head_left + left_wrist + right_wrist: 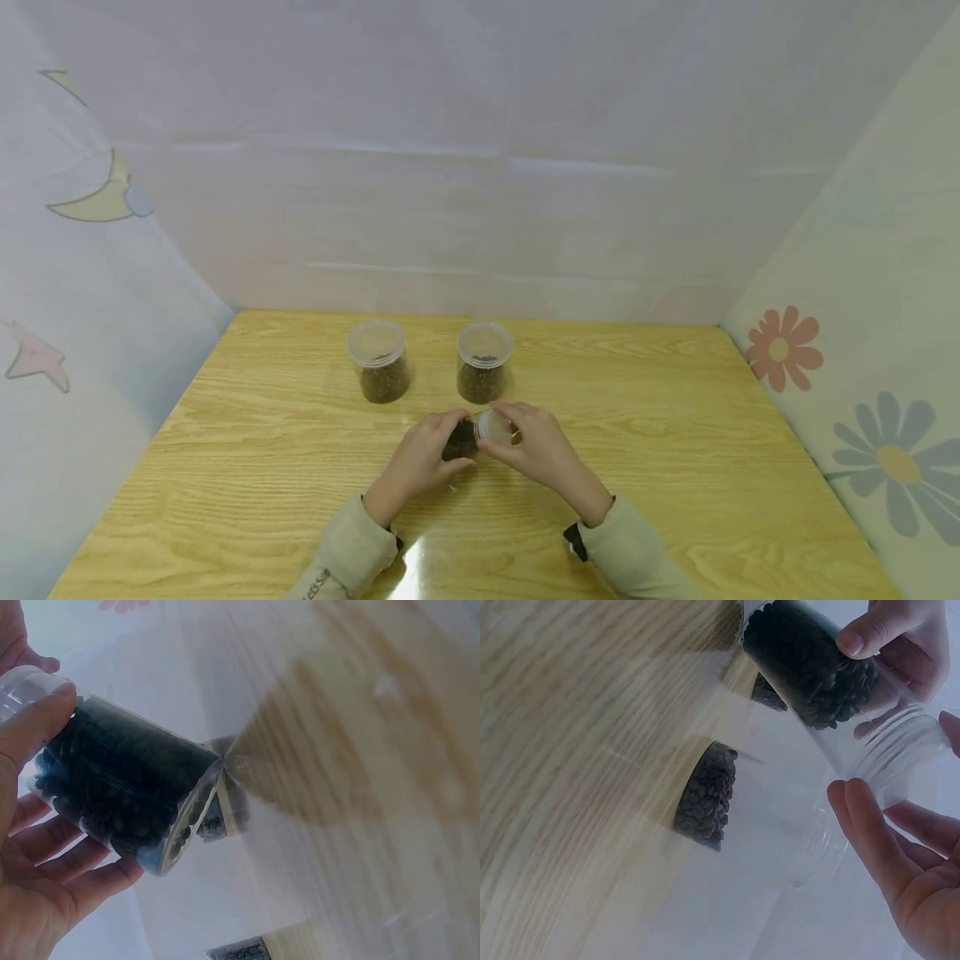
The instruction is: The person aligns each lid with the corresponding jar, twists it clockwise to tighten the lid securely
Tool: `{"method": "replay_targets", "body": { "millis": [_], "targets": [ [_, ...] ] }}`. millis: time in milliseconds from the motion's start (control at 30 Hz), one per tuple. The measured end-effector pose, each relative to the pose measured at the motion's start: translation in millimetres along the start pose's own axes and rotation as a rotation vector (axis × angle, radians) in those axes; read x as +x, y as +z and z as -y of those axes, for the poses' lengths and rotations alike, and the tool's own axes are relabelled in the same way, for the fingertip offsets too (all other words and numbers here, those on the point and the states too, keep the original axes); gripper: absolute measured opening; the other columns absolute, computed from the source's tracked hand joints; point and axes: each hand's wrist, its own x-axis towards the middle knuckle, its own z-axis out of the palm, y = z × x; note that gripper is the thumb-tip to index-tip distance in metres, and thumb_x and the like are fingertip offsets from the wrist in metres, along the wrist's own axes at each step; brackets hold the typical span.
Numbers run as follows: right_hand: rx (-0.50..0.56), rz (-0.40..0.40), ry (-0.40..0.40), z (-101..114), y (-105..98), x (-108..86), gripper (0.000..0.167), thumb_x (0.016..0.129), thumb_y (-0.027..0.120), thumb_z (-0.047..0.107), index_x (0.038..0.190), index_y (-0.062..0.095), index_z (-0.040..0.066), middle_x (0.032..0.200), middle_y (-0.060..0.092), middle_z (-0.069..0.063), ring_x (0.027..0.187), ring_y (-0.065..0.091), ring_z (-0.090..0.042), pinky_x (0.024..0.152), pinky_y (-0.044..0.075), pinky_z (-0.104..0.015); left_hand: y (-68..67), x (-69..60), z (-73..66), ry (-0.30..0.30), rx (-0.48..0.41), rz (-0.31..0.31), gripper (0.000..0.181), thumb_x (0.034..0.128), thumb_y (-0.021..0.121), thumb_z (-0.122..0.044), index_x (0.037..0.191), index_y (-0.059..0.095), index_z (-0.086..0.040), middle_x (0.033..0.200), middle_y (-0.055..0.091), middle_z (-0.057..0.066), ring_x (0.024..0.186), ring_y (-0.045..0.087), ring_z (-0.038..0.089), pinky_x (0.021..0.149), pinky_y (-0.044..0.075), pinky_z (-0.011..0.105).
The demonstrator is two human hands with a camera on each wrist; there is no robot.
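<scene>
A clear plastic jar (461, 442) part-filled with dark beans (112, 780) is tilted on its side just above the table. My left hand (422, 454) grips its body, thumb on one side and fingers on the other. At the jar's mouth end, a translucent lid (495, 427) sits between the thumb and fingers of my right hand (546, 450). In the right wrist view, ridged rings show around the neck (896, 742). Whether the lid is tight or loose cannot be told.
Two similar clear jars stand upright behind my hands, a left one (384, 379) and a right one (482, 382), each with dark beans in its lower part. The wooden table (645, 400) meets printed cloth walls (480, 233) at the back and sides.
</scene>
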Motion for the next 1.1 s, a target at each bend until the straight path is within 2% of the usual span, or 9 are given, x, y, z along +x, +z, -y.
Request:
{"method": "replay_targets", "body": {
  "millis": [133, 233, 300, 400, 500, 600, 733, 933, 1100],
  "targets": [
    [-0.050, -0.008, 0.034, 2.0, -0.5, 0.7, 0.051, 0.081, 0.068, 0.034, 0.112, 0.060, -0.005, 0.092, 0.066, -0.012, 0.063, 0.058, -0.012, 0.053, 0.045, -0.016, 0.4, 0.2, -0.5, 0.002, -0.016, 0.002, 0.059, 0.0665, 0.082, -0.020, 0.115, 0.052, -0.003, 0.104, 0.062, 0.011, 0.094, 0.059, 0.026, 0.078, 0.050, 0.039],
    [-0.052, 0.020, 0.019, 1.0, -3.0, 0.4, 0.055, 0.081, 0.068, 0.036, 0.115, 0.058, -0.005, 0.099, 0.065, -0.014, 0.071, 0.061, -0.017, 0.059, 0.050, -0.022, 0.4, 0.4, -0.4, -0.001, -0.016, 0.004, 0.060, 0.0665, 0.082, -0.021, 0.115, 0.052, -0.002, 0.104, 0.061, 0.011, 0.095, 0.059, 0.027, 0.078, 0.050, 0.039],
    [-0.055, 0.052, -0.026, -1.7, -5.3, -0.8, 0.059, 0.080, 0.069, 0.035, 0.121, 0.054, -0.003, 0.110, 0.061, -0.016, 0.085, 0.062, -0.024, 0.069, 0.053, -0.030, 0.3, 0.5, -0.3, -0.005, -0.016, 0.009, 0.060, 0.0671, 0.082, -0.021, 0.116, 0.052, -0.002, 0.105, 0.061, 0.011, 0.096, 0.059, 0.027, 0.080, 0.050, 0.039],
    [-0.052, 0.091, -0.136, -7.9, -8.0, -2.4, 0.063, 0.075, 0.075, 0.026, 0.128, 0.050, 0.002, 0.126, 0.050, -0.017, 0.106, 0.055, -0.032, 0.082, 0.049, -0.043, -0.6, 0.8, -0.2, -0.014, -0.024, 0.017, 0.060, 0.0678, 0.081, -0.021, 0.117, 0.052, -0.001, 0.107, 0.061, 0.012, 0.097, 0.059, 0.028, 0.081, 0.050, 0.039],
    [-0.043, 0.106, -0.245, -13.1, -9.2, -2.7, 0.063, 0.071, 0.078, 0.015, 0.127, 0.051, 0.006, 0.130, 0.046, -0.016, 0.114, 0.048, -0.033, 0.087, 0.046, -0.045, -1.6, 0.8, 0.0, -0.025, -0.030, 0.027, 0.061, 0.0682, 0.081, -0.022, 0.118, 0.052, 0.000, 0.109, 0.061, 0.013, 0.098, 0.059, 0.028, 0.081, 0.049, 0.039],
    [-0.046, 0.099, -0.309, -15.2, -9.8, -1.9, 0.060, 0.070, 0.079, 0.009, 0.124, 0.054, 0.006, 0.126, 0.049, -0.015, 0.113, 0.048, -0.032, 0.087, 0.046, -0.044, -2.5, 0.5, 0.1, -0.029, -0.027, 0.035, 0.062, 0.0683, 0.081, -0.022, 0.119, 0.051, 0.000, 0.109, 0.061, 0.013, 0.099, 0.058, 0.028, 0.081, 0.049, 0.039],
    [-0.053, 0.093, -0.329, -15.3, -10.5, 0.0, 0.058, 0.070, 0.078, 0.008, 0.123, 0.056, 0.005, 0.122, 0.053, -0.015, 0.110, 0.051, -0.031, 0.086, 0.047, -0.042, -2.4, 0.2, 0.3, -0.022, -0.025, 0.034, 0.061, 0.0681, 0.081, -0.022, 0.118, 0.051, -0.001, 0.109, 0.061, 0.012, 0.098, 0.059, 0.027, 0.081, 0.049, 0.038],
    [-0.044, 0.118, -0.293, -13.4, -12.7, 2.3, 0.056, 0.073, 0.076, 0.012, 0.124, 0.055, 0.003, 0.122, 0.054, -0.017, 0.107, 0.053, -0.031, 0.082, 0.048, -0.041, -2.0, 1.5, 0.1, -0.012, -0.025, 0.030, 0.061, 0.0683, 0.081, -0.021, 0.118, 0.051, 0.000, 0.107, 0.061, 0.013, 0.096, 0.059, 0.028, 0.079, 0.050, 0.037],
    [-0.008, 0.149, -0.234, -11.6, -13.6, 2.4, 0.054, 0.079, 0.071, 0.016, 0.127, 0.051, -0.001, 0.120, 0.054, -0.020, 0.082, 0.061, -0.021, 0.066, 0.052, -0.030, -1.2, 1.4, -0.1, -0.013, -0.010, 0.030, 0.062, 0.0682, 0.081, -0.021, 0.118, 0.051, -0.001, 0.106, 0.062, 0.012, 0.096, 0.059, 0.027, 0.079, 0.050, 0.037]
  ]
}}
